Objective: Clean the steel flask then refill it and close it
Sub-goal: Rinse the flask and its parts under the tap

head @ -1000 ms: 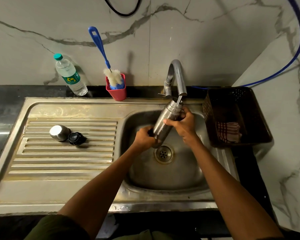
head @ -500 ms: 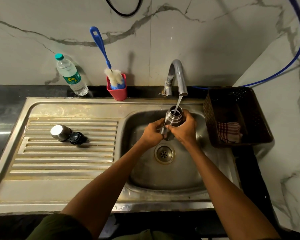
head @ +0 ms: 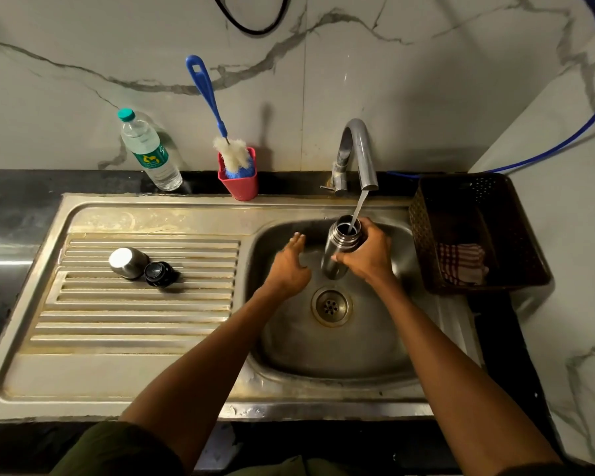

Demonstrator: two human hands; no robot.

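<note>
The steel flask [head: 339, 249] stands upright over the sink basin [head: 330, 341], its open mouth under the tap [head: 359, 152]. A thin stream of water runs from the spout into the mouth. My right hand [head: 368, 252] grips the flask around its body. My left hand [head: 289, 266] hovers just left of the flask with fingers spread, touching nothing. On the ribbed drainboard [head: 134, 304] lie the steel cup lid [head: 128, 262] and the black stopper [head: 158, 273], side by side.
A blue-handled bottle brush [head: 217, 121] stands in a red cup [head: 238, 182] at the back. A plastic water bottle [head: 148, 151] stands left of it. A dark basket [head: 474, 231] with a checked cloth [head: 461, 262] sits right of the sink.
The flask went from tilted to upright under the stream. My left hand let go of it and moved left, opening its fingers. My right hand keeps its hold.
</note>
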